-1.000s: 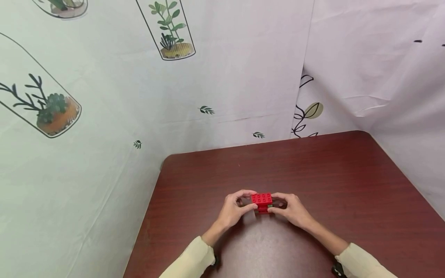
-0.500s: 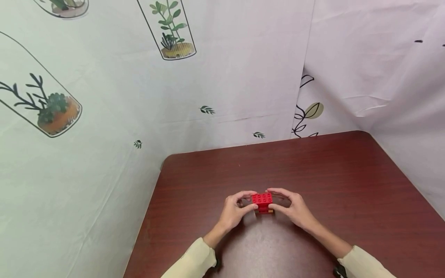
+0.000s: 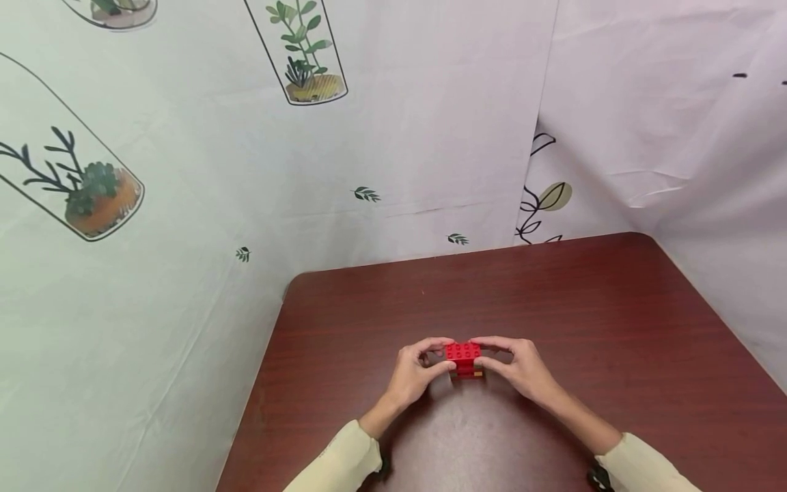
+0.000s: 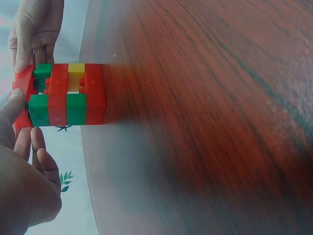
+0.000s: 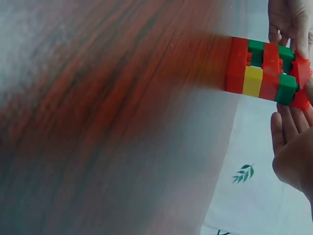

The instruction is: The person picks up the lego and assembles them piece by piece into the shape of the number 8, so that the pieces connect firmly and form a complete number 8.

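Observation:
A stacked tower of toy building bricks stands on the table, its red top brick [image 3: 463, 351] studded. Left hand [image 3: 410, 369] pinches the left end of this brick, thumb at the front and index finger at the back. Right hand [image 3: 522, 369] pinches the right end the same way. Below, in the left wrist view, come a green brick [image 4: 39, 110], a red middle brick [image 4: 57, 98], another green brick [image 4: 76, 108] beside a yellow brick [image 4: 76, 70], and a red bottom brick [image 4: 95, 95]. The top brick looks slightly tilted there. Small gaps separate the paired bricks.
The dark red-brown wooden table [image 3: 553, 294] spreads around the tower. White cloth [image 3: 430, 137] with printed plants hangs behind and at both sides of it. Dark wrist straps [image 3: 598, 476] show at the sleeve ends.
The right hand has shifted from the tower's right side, near a green brick, up to the right end of the red top brick. The left hand stays nearly still.

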### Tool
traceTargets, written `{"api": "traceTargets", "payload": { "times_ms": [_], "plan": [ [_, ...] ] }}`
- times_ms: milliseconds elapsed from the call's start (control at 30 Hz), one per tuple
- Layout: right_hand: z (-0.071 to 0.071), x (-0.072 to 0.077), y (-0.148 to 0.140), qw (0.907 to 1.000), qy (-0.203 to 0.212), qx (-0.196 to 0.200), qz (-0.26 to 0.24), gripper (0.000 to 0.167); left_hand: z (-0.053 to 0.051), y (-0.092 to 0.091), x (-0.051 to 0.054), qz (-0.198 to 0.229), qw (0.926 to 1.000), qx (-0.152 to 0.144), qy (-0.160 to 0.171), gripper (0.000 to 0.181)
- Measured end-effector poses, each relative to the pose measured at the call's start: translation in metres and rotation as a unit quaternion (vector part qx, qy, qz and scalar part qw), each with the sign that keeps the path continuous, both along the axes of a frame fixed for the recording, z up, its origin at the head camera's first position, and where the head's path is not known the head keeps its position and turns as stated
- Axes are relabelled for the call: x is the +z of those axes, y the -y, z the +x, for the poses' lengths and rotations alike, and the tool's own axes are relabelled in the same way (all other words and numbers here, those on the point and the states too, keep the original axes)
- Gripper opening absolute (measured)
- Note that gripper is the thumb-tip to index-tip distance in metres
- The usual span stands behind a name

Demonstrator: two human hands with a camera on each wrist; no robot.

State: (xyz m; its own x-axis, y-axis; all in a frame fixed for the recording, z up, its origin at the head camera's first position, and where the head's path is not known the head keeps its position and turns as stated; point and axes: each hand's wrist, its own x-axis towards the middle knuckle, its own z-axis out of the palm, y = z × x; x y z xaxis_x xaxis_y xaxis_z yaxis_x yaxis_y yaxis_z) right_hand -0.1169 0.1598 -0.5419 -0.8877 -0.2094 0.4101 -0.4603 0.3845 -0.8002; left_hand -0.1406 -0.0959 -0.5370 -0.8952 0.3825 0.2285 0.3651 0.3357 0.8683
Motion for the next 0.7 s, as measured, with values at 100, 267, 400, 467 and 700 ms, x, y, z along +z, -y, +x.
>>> {"api": "traceTargets", "payload": {
  "times_ms": [100, 267, 400, 467, 700],
  "plan": [
    [0.0, -0.0006, -0.0001, 1.0, 0.0, 0.005, -0.001, 0.038, 0.0003, -0.0002, 0.0001, -0.005, 1.0, 0.001, 0.001, 0.038],
    [0.0009, -0.0009, -0.0003, 0.9999, 0.003, 0.011, -0.003, 0.04, 0.0008, -0.0003, -0.0001, -0.015, 0.9999, 0.004, -0.001, 0.038],
    [0.0013, -0.0003, -0.0004, 0.9999, 0.003, 0.014, -0.003, 0.041, 0.0011, -0.0004, 0.0005, -0.015, 0.9999, 0.004, -0.002, 0.038],
    [0.0012, 0.0, -0.0006, 0.9999, 0.002, 0.016, -0.002, 0.041, 0.0012, -0.0002, 0.0009, -0.015, 0.9999, 0.002, -0.001, 0.038],
    [0.0007, 0.0006, -0.0012, 0.9998, 0.004, 0.02, 0.0, 0.042, -0.0001, 0.004, 0.0005, -0.045, 0.9985, -0.021, -0.024, 0.049]
  ]
}}
